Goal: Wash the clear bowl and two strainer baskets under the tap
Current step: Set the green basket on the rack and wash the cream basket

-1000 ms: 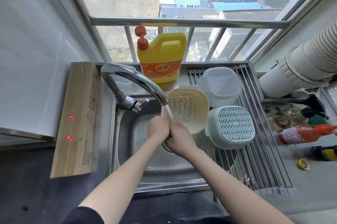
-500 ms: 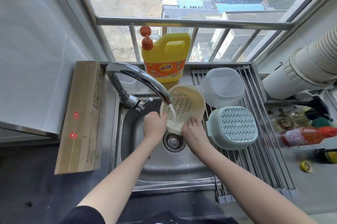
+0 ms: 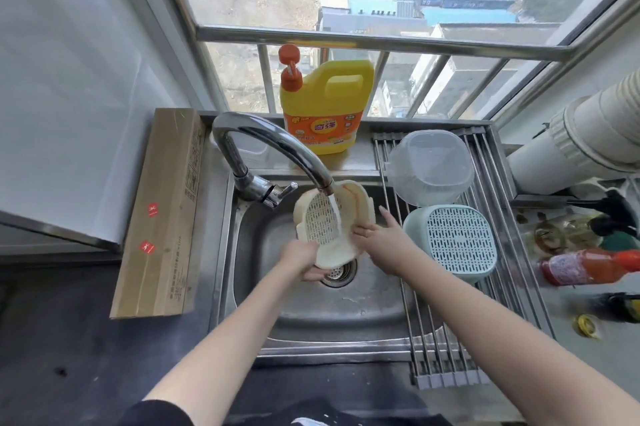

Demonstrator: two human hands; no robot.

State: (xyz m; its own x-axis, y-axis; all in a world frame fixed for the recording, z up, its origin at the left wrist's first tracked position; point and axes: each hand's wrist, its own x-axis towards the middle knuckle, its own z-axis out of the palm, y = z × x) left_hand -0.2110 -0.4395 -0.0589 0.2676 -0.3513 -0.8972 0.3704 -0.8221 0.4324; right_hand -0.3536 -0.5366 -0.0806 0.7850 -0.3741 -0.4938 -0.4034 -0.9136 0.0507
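A cream strainer basket [image 3: 320,224] is tilted on its side over the sink [image 3: 346,314], with water from the tap [image 3: 277,145] running into it. My left hand [image 3: 303,261] grips its lower rim. My right hand [image 3: 377,240] holds its right side, fingers reaching inside and thumb raised. The clear bowl [image 3: 431,166] lies upside down on the roll-up drying rack [image 3: 446,356] at the back right. In front of the bowl, a pale green strainer basket [image 3: 457,242] also lies upside down.
A yellow detergent jug [image 3: 327,107] stands on the ledge behind the tap. A long cardboard box [image 3: 162,214] lies left of the sink. Sauce bottles [image 3: 588,266] and a white duct pipe [image 3: 571,138] crowd the right counter. The drain [image 3: 339,271] shows below the basket.
Both hands have lifted the cream basket off the rack's edge, turned it on its side and brought it under the running water.
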